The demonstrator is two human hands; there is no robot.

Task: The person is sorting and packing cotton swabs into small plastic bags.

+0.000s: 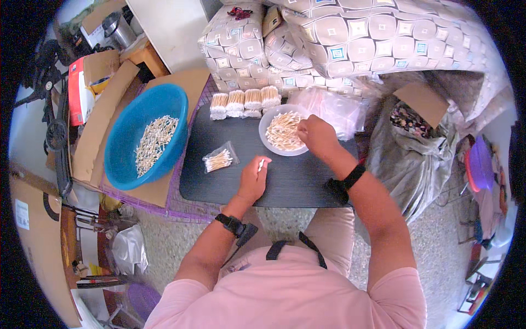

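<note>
My left hand [253, 180] rests on a small black table [296, 181] and is shut on a few cotton swabs [261, 164] whose tips stick up between the fingers. My right hand [316, 136] reaches into a white plate [268, 147] heaped with cotton swabs [282, 131], fingers pinching at the pile. A small clear bag of swabs [219, 160] lies on the table left of my left hand. Several bundled packs of swabs [244, 102] stand in a row at the table's far edge.
A blue basin [131, 115] holding loose swabs sits on cardboard to the left. Clear plastic bags [334, 107] lie behind the plate. Patterned cushions [350, 38] fill the back. A grey sack [416, 148] stands to the right, cardboard boxes [90, 82] at far left.
</note>
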